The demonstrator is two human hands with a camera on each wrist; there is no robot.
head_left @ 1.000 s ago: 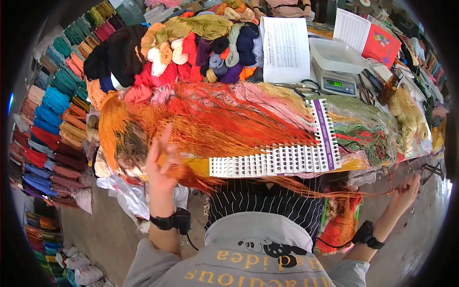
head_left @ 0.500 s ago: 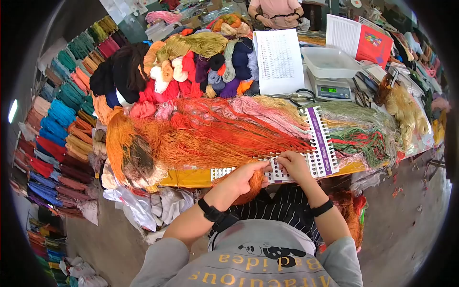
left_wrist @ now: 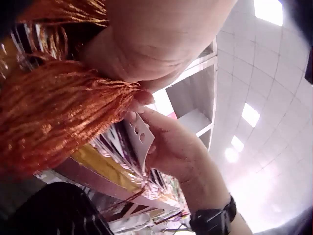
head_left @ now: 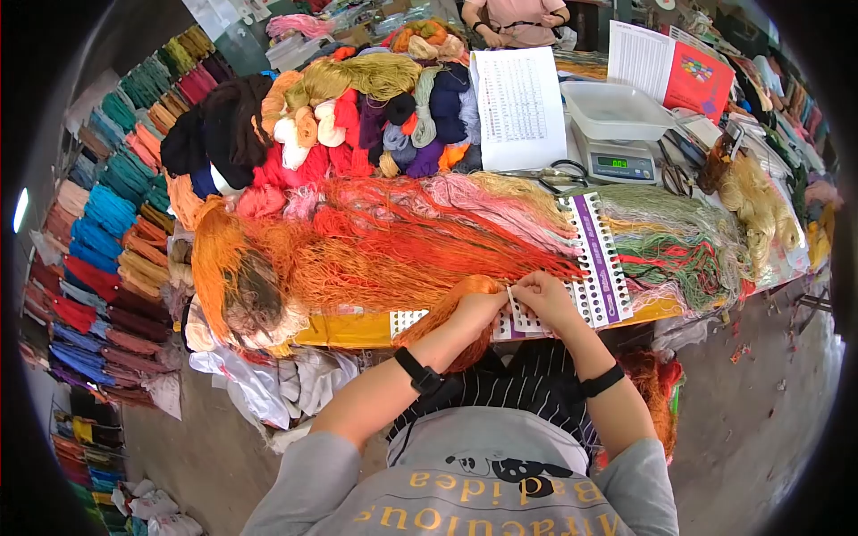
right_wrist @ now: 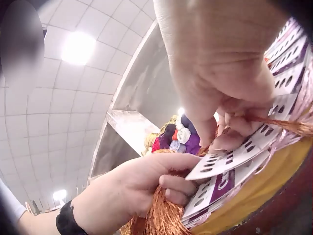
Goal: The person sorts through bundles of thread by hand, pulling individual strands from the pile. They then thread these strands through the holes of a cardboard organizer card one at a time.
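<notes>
In the head view both hands meet at the table's front edge over the punched cards (head_left: 597, 268). My left hand (head_left: 480, 313) holds a bundle of rust-orange thread (head_left: 447, 326); in the right wrist view its fingers (right_wrist: 173, 188) curl round the thread and pinch a card's corner. Close on its right, my right hand (head_left: 547, 302) has bent fingers at the same card. The right wrist view shows a white card with a row of holes (right_wrist: 215, 164) and a rust strand (right_wrist: 288, 125) running from the right hand's fingertips (right_wrist: 230, 128).
Orange and red threads (head_left: 375, 241) spread behind the hands. Colored skeins (head_left: 357, 116), a printed sheet (head_left: 518, 107), scissors (head_left: 563, 174) and a scale (head_left: 617, 161) lie farther back. Green threads (head_left: 679, 232) lie to the right. Another person (head_left: 514, 22) is across the table.
The hands were wide apart, the right one far out with a stretched strand; they came together at the cards. Since then the orange bundle has risen slightly at the left hand.
</notes>
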